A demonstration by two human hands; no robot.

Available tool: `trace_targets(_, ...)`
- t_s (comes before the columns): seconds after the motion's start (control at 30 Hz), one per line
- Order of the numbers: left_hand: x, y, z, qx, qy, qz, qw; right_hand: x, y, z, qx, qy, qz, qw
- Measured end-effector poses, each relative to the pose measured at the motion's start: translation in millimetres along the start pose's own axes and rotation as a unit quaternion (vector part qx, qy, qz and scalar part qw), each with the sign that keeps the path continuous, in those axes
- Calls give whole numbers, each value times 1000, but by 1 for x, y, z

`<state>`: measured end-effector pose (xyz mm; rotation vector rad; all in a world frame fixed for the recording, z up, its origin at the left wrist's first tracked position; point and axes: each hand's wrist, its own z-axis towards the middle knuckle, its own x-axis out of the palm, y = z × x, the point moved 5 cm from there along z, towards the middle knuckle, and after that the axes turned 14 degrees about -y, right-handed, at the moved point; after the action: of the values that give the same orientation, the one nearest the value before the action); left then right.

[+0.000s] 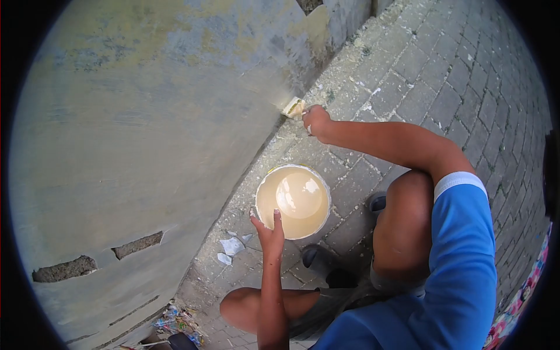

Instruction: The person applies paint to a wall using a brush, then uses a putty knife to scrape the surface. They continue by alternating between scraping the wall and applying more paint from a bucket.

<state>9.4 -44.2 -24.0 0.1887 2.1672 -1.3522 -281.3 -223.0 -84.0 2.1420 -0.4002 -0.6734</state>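
Observation:
My right hand (317, 121) is closed around the handle of a wide paintbrush (293, 108). Its paint-coated bristles meet the foot of the wall (175, 146), where the wall joins the paving. Below it a round bucket (262, 185) stands upright on the ground, with cream-coloured paint (300, 195) in the bottom. My left hand (270, 235) grips the bucket's near rim, one digit over the inside and the others at the outer side, partly hidden. Pale specks of paint show on the left fingertips.
Grey paving blocks (408, 96) spattered with paint run along the wall. White broken pieces (232, 246) lie left of the bucket. Litter (175, 324) is heaped by the wall at the bottom. My shoe (319, 261) is close to the bucket. Bare patches (64, 269) mark the wall.

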Motion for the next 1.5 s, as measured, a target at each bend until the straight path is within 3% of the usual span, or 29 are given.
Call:
trace_targets(0.07,-1,5,1,9,2,-2,1000,17,8,16,4,41,30,999)
trace_targets(0.17,-4,10,1,6,-11,36,999,-8,43,-10,-50,-50,14,997)
trace_targets(0.27,-4,4,-3,8,13,21,1000,-19,68,-23,-31,72,166,983)
trace_targets(0.37,-4,8,-3,18,21,4,1000,-59,122,-69,-83,90,227,966)
trace_targets(0.43,-5,21,0,5,23,8,1000,-93,161,-110,-129,166,239,948)
trace_targets(0.6,-2,22,-6,-38,39,25,998,-129,203,-148,-257,187,335,887)
trace_targets(0.7,-4,22,-7,-30,36,31,998,-117,165,-123,-331,128,318,879)
trace_targets(0.77,-5,21,-9,-35,21,39,998,-99,110,-88,-285,112,313,899)
trace_targets(0.87,-5,4,-19,-59,23,32,997,-79,25,-36,-159,26,104,981)
trace_targets(1.0,-6,12,-17,-48,28,26,998,-54,-14,1,-53,-45,-24,997)
trace_targets(1.1,-6,15,-12,-48,28,32,998,-49,43,-23,-134,-10,46,990)
trace_targets(1.13,-6,1,-17,-61,29,34,997,-53,67,-36,-149,-49,20,987)
trace_targets(1.23,-8,-2,-17,-64,27,41,997,-69,114,-74,-143,-2,84,986)
trace_targets(1.37,-5,-28,-29,-93,41,19,995,-104,169,-110,-203,85,207,953)
trace_targets(1.5,-4,-16,-21,-67,40,3,997,-125,187,-115,-302,111,293,901)
